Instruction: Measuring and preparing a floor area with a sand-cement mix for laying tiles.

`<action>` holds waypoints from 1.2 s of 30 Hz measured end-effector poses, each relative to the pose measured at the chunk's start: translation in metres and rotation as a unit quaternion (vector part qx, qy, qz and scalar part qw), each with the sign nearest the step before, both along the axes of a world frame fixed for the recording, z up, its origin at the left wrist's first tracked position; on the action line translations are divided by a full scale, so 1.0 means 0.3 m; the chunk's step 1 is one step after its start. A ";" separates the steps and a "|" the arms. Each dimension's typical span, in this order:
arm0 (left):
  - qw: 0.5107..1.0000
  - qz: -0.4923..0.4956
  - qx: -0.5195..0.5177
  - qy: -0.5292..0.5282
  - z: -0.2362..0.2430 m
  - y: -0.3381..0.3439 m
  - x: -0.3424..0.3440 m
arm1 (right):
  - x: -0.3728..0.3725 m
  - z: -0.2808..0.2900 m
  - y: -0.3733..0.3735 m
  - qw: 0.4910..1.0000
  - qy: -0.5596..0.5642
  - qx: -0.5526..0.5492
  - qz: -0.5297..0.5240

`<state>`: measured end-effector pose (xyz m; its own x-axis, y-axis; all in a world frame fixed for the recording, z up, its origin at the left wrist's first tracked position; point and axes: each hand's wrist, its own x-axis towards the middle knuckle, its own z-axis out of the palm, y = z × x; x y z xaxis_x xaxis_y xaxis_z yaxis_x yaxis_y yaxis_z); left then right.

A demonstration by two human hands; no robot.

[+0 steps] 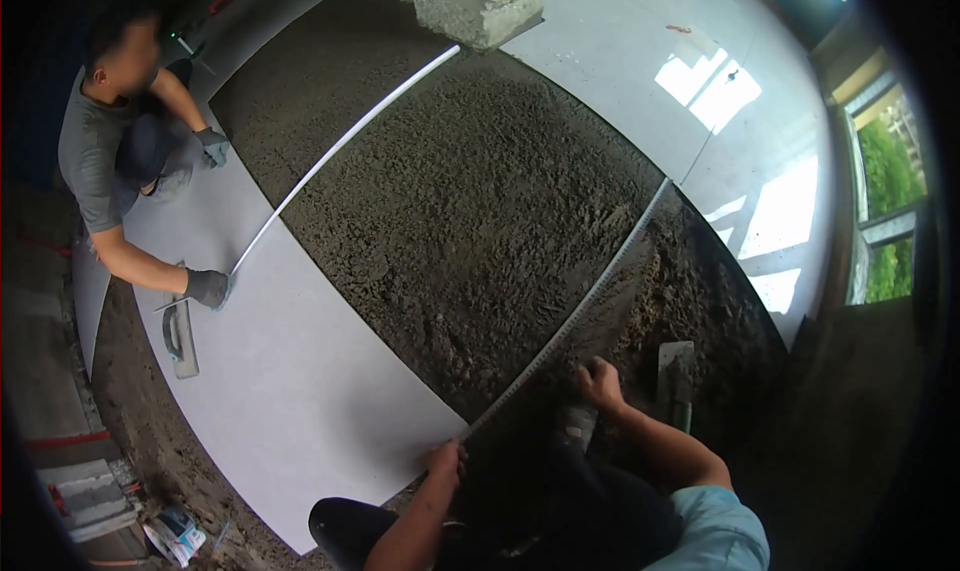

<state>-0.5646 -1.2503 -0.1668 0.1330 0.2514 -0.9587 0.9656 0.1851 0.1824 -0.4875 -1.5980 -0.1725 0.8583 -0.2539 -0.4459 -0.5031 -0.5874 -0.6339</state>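
- a white and blue tub or bag [175,534] sits low on the far left, near the corner of the view; i cannot tell what is in it.
- the long measuring strip [600,287] lies across the rough, dark ground [470,191], from the corner of the big pale tile [320,371] up to the edge of the shiny floor [640,81].
- the left hand [446,461] is at the near end of the strip, with its fingers bent tight around that end.
- the right hand [600,384] is just to the right of the strip, apart from it. its fingers are curled in, and i cannot tell if they grip anything.
- a flat trowel [676,371] is near the right hand, on its right side.
- across the tile, a co-worker [110,161] in gray gloves has one hand at the end of a white bar [345,138].
- another trowel [181,341] lies on the tile by that glove.
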 end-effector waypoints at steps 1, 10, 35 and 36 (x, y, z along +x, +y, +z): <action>1.000 -0.010 -0.006 -0.001 0.004 -0.003 0.004 | -0.067 0.072 0.051 0.998 -0.033 -0.018 0.052; 1.000 0.010 -0.018 -0.011 -0.050 -0.012 -0.011 | -0.244 0.003 0.119 0.987 -0.125 -0.083 0.049; 0.999 -0.009 -0.028 -0.022 -0.027 -0.018 0.024 | -0.233 0.016 0.114 0.985 -0.168 -0.049 0.003; 0.999 -0.008 -0.028 -0.017 -0.028 -0.022 0.020 | -0.238 0.012 0.115 0.985 -0.164 -0.050 0.004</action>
